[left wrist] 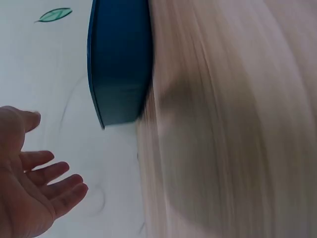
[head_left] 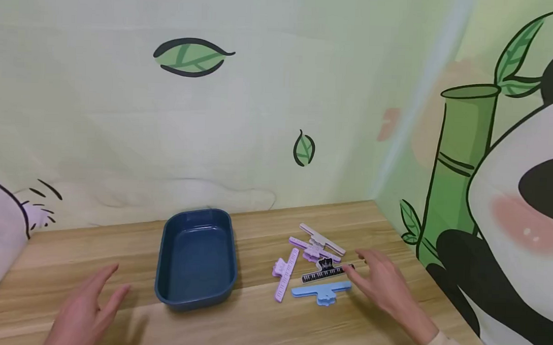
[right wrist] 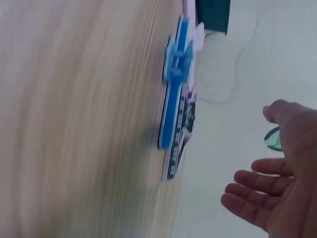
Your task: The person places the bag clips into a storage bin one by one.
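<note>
Several long flat clips lie in a group on the table, right of the middle in the head view. A blue clip [head_left: 325,291] is nearest the front, with a black clip [head_left: 326,272] in a piano-key pattern just behind it. One purple clip [head_left: 284,275] points away from me at the left; another purple clip [head_left: 314,250] and a greyish clip [head_left: 322,239] overlap at the back. My right hand [head_left: 387,284] hovers at the group's right side, fingers apart, holding nothing. Left of a dark blue tray [head_left: 195,302], my left hand [head_left: 86,308] is raised with relaxed fingers and holds nothing.
The wooden table [head_left: 262,329] meets a fabric backdrop [head_left: 261,90] with printed leaves along its back edge. At the right a panel with a printed panda and bamboo [head_left: 461,133] borders the table. Inside the tray only its bare floor shows.
</note>
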The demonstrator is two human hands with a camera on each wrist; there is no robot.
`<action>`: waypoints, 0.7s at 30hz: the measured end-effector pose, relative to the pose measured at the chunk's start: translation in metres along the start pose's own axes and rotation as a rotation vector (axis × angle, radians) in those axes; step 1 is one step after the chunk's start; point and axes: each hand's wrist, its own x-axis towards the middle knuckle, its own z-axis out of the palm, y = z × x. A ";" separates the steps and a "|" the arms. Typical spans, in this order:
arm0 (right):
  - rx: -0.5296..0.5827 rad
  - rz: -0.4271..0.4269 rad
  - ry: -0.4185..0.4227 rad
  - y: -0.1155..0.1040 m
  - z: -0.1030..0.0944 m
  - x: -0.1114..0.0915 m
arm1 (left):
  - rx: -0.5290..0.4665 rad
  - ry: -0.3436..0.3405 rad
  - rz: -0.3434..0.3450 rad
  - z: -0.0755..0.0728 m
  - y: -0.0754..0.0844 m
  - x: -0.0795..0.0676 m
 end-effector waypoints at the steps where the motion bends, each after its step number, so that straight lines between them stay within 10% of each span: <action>1: 0.002 0.009 0.006 -0.003 0.001 0.000 | -0.029 0.018 0.002 0.002 0.004 0.001; 21: -0.031 0.184 -0.049 -0.050 0.017 -0.014 | -0.303 0.095 -0.218 0.032 0.025 0.045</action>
